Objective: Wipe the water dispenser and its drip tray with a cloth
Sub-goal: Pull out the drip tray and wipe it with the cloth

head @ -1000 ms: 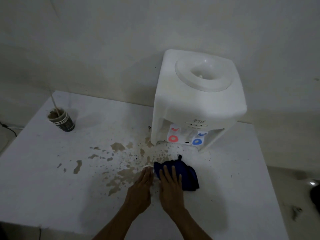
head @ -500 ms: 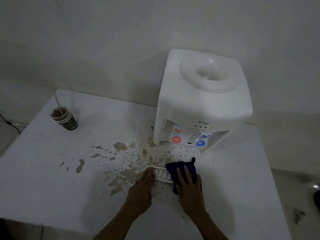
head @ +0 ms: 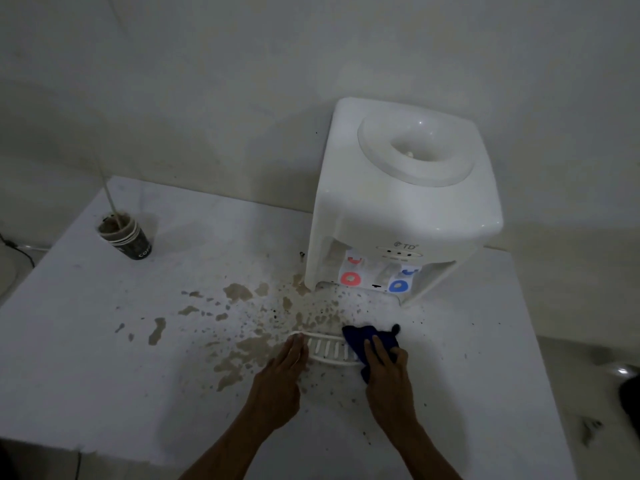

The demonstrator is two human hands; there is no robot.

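Observation:
A white tabletop water dispenser (head: 401,209) stands at the back right of the table, with a red and a blue tap under its front. Its white slotted drip tray (head: 327,348) lies on the table in front of it, away from the dispenser. My right hand (head: 388,372) presses a dark blue cloth (head: 363,336) flat onto the tray's right end, covering that part. My left hand (head: 280,379) lies flat with its fingertips against the tray's left end.
Brown spilled liquid (head: 242,351) is splattered over the white table (head: 104,375) left of and in front of the dispenser. A dark paper cup (head: 128,237) with a stirrer stands at the back left. The table's edges run close at front and right.
My right hand has slid the blue cloth to the right along the drip tray, baring the tray's slotted left part. My left hand has stayed at the tray's left end.

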